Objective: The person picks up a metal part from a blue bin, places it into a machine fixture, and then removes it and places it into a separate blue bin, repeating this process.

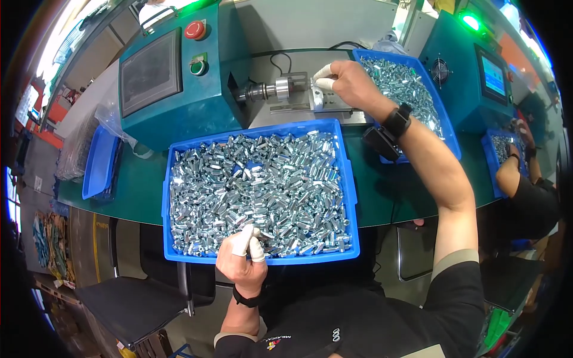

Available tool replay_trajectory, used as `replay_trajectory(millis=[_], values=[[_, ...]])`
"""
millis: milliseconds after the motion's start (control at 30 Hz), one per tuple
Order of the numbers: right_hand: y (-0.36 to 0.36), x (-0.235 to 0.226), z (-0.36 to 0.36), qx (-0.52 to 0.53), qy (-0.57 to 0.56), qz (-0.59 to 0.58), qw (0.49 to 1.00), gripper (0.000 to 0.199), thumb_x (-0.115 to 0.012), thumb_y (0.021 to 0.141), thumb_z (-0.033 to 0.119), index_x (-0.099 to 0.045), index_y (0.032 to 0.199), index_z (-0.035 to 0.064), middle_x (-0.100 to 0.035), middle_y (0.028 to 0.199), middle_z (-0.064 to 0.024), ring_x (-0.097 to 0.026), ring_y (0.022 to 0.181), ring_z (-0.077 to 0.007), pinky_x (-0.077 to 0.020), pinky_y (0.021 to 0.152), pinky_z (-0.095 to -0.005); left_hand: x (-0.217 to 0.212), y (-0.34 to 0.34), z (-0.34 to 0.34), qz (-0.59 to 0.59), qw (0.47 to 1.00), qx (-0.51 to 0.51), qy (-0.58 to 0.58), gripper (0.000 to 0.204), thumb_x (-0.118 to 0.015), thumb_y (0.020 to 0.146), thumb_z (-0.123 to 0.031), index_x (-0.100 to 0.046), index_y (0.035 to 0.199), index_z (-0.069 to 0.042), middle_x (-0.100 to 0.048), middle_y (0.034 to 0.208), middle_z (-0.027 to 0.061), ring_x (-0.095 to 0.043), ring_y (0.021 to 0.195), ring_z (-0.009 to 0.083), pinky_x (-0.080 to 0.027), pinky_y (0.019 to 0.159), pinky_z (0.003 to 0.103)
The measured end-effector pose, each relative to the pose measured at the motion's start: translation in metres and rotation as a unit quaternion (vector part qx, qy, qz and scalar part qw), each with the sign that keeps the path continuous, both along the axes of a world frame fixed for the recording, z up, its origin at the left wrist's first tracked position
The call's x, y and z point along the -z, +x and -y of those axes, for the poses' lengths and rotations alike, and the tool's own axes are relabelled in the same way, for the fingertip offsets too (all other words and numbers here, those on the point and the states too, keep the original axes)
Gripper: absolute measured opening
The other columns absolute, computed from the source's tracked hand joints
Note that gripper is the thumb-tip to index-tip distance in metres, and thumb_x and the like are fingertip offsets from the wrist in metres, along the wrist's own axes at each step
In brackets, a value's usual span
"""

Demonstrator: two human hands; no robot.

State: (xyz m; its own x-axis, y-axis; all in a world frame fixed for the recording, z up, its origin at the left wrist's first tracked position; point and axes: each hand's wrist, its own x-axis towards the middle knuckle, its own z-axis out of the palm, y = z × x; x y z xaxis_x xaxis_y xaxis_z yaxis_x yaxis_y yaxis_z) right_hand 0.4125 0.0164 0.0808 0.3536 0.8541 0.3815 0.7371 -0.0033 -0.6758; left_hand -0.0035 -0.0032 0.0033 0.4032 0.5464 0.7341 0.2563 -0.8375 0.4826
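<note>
My left hand, with white finger covers on its fingertips, is over the near edge of a blue tray. Its thumb and fingers are pinched together; what lies between them is too small to make out. Small shiny hexagonal metal sleeves fill that tray in a loose heap. Farther off, my right hand reaches to a metal fixture beside a machine spindle. Its covered fingertips are closed together at the fixture's top, and they hide whatever is in them.
The teal machine with a screen and red button stands behind the tray. A second blue tray of metal pieces lies under my right forearm. Another teal machine and a co-worker's arm are at right. A black chair is at lower left.
</note>
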Motion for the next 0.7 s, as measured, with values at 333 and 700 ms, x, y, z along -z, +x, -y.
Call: replay_trajectory(millis=[333,700], values=[[-0.006,0.008,0.01,0.017,-0.026,0.254,0.967,0.027,-0.077,0.095,0.019,-0.077,0.114,0.0,-0.078,0.102,-0.0131,-0.072,0.087,-0.0181,-0.0544,0.077,-0.0339,0.002,-0.003,-0.001,0.004,1.0,0.008,-0.003,0.02,-0.068,0.096,0.0,-0.074,0.114,0.0,-0.077,0.089,0.0096,-0.07,0.076,0.0256,-0.054,0.069,0.035],[-0.03,0.025,0.028,-0.002,-0.03,-0.232,0.972,0.035,-0.074,0.102,0.021,-0.072,0.129,-0.0016,-0.077,0.116,-0.0116,-0.07,0.099,-0.0175,-0.055,0.088,-0.0289,0.001,-0.002,-0.001,0.002,1.0,0.007,0.001,0.02,-0.07,0.092,0.0,-0.075,0.112,0.001,-0.077,0.088,0.009,-0.073,0.077,0.0267,-0.057,0.071,0.036]])
